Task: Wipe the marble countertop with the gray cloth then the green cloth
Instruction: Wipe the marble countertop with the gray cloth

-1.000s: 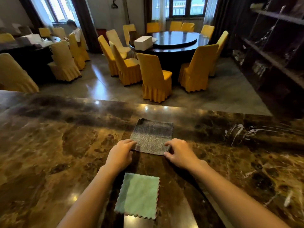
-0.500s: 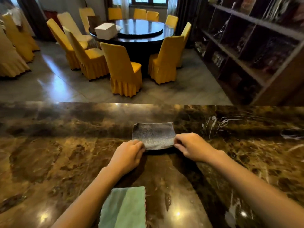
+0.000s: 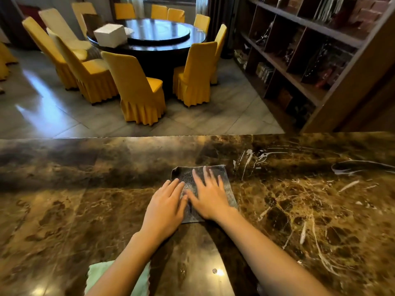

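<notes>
Both hands, left hand (image 3: 165,207) and right hand (image 3: 208,194), press flat, fingers spread, on the gray cloth (image 3: 225,184); wiping looks barely begun, the green cloth (image 3: 97,273) lying untouched on the worktop (image 3: 85,210).

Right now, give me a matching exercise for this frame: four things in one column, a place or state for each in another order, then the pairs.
Things:
1. gray cloth
2. green cloth
3. white box
4. right hand

Places or states:
A. on the round dining table
B. near edge of the countertop, partly under the left forearm
C. spread flat on the marble, both palms on it
D. fingers splayed, pressing down on cloth

Pairs: 1-C, 2-B, 3-A, 4-D
</notes>
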### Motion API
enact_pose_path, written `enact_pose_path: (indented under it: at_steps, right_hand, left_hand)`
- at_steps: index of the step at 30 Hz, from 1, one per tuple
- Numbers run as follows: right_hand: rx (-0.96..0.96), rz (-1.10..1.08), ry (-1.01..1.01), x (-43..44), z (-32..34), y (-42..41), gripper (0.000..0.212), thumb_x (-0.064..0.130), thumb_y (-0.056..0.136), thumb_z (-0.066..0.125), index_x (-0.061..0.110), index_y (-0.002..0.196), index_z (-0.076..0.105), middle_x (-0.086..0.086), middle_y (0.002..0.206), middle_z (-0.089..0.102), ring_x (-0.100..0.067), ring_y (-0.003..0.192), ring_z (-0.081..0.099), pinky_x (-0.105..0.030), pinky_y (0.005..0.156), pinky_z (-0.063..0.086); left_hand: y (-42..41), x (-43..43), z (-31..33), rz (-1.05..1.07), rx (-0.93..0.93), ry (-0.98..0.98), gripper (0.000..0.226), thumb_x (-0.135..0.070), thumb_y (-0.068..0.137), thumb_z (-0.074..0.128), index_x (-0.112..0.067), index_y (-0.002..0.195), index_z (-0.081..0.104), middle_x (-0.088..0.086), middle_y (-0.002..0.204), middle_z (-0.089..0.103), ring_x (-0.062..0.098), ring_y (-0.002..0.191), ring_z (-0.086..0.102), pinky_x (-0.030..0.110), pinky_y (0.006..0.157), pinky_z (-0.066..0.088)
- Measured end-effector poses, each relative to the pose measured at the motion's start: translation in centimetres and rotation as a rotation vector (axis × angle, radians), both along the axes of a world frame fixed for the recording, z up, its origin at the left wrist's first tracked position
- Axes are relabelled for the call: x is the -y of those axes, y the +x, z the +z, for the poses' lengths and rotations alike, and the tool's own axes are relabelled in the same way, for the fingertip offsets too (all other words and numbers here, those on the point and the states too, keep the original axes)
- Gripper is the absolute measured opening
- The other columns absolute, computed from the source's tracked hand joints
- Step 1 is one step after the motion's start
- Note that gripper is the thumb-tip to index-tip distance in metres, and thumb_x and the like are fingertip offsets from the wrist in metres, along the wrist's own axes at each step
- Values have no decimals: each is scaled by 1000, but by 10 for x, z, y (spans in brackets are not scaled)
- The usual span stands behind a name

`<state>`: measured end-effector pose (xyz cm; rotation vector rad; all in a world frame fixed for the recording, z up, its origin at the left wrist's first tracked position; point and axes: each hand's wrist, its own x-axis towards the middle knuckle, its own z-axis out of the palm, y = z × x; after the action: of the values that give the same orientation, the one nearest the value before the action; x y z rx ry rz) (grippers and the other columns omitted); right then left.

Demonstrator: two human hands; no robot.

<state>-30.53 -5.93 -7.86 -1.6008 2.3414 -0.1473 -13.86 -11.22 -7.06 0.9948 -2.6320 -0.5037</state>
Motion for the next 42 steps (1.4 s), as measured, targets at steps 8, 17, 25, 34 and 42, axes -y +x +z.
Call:
enact_pose_path:
  at_steps: [8, 17, 25, 34, 42]
  right_hand:
    - [-165, -85, -35, -31, -31, -88, 85, 76, 90, 6, 32, 163, 5, -12, 171, -5, -27, 157, -4, -49, 124, -7]
    - [-156, -174, -33, -80, -32, -148, 79, 73, 97, 14, 32, 163, 7, -9, 171, -6, -25, 157, -5, -48, 126, -6]
    - [-84, -279, -19, 20, -29, -219, 82, 75, 94, 23, 33, 163, 8, -11, 171, -7, -25, 157, -9, -52, 124, -9]
    - [-88, -56, -36, -71, -26, -135, 80, 74, 96, 16, 32, 162, 0, -14, 170, -12, -27, 156, -14, -53, 124, -9]
    - [-94, -54, -6, -240, -31, -31, 77, 77, 97, 15, 37, 161, 0, -9, 169, -10, -26, 156, -16, -51, 123, -7]
  left_hand:
    - [-35, -11, -15, 85, 344, 83, 73, -59, 96, -5, -24, 160, -4, 4, 169, -11, 32, 154, -15, 51, 123, -6]
    - [-69, -26, -44, 127, 357, -42, 67, -61, 100, 1, -30, 160, 4, 3, 168, 3, 32, 155, -3, 62, 122, 4]
    - [-70, -27, -43, 138, 366, -38, 67, -62, 99, -2, -34, 159, -4, -2, 168, -7, 27, 154, -12, 58, 123, -1]
    - [-70, -28, -35, 143, 408, -16, 68, -64, 96, -5, -37, 157, -12, -4, 167, -16, 24, 152, -20, 55, 123, -8]
    - [-68, -46, -35, 169, 393, 18, 65, -56, 101, 5, -29, 161, -2, 1, 170, -7, 27, 155, -10, 54, 124, -3]
